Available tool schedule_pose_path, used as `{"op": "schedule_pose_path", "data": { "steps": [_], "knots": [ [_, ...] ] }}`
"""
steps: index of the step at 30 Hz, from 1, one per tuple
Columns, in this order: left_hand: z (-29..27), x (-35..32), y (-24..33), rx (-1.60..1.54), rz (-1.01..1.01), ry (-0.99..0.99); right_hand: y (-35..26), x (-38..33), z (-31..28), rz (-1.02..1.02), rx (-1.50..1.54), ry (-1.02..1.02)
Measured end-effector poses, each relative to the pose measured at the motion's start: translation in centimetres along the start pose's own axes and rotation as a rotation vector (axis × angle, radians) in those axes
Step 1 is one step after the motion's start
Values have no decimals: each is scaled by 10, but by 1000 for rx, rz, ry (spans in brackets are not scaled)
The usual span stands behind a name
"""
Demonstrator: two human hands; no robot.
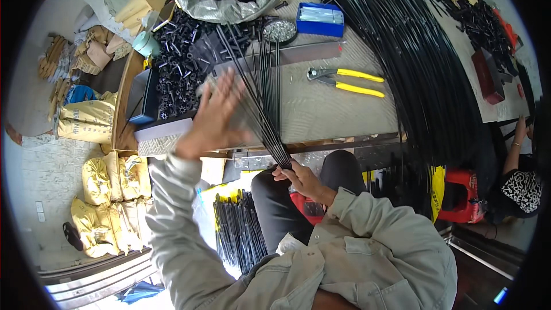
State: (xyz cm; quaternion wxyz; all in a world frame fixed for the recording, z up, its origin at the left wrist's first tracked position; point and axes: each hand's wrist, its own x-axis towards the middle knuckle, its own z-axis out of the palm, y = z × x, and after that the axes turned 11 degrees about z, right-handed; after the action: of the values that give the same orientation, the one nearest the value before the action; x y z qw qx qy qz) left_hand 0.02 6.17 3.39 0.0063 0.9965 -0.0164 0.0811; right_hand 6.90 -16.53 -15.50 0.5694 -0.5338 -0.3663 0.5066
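My right hand is closed around the near ends of a bundle of thin black rods, just off the table's front edge above my lap. The rods slant away to the far left, over the table. My left hand is slightly blurred, its fingers outstretched, just left of the bundle; nothing shows in its grip. Beyond it lies a heap of small black tubular parts. More thin black rods lie across a long grey bar, beside the held bundle.
Yellow-handled pliers lie right of the rods. Behind are a blue box of pale strips, a round dish of small metal pieces and a sack of black parts. A large rod pile covers the right side. Another person's arm shows far right.
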Motion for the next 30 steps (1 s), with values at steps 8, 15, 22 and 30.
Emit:
{"op": "schedule_pose_path", "data": {
  "steps": [8, 15, 22, 30],
  "knots": [
    [26, 6, 54, -143, 175, -31, 16, 47, -41, -170, -640, 62],
    [44, 3, 48, -103, 213, 118, -116, -8, -35, 80, -1308, 3],
    [34, -7, 48, -69, 171, 157, -245, 80, -31, -451, -727, 572],
    [49, -3, 46, -15, 147, 169, -216, 242, -98, -312, -927, 291]
  ]
}}
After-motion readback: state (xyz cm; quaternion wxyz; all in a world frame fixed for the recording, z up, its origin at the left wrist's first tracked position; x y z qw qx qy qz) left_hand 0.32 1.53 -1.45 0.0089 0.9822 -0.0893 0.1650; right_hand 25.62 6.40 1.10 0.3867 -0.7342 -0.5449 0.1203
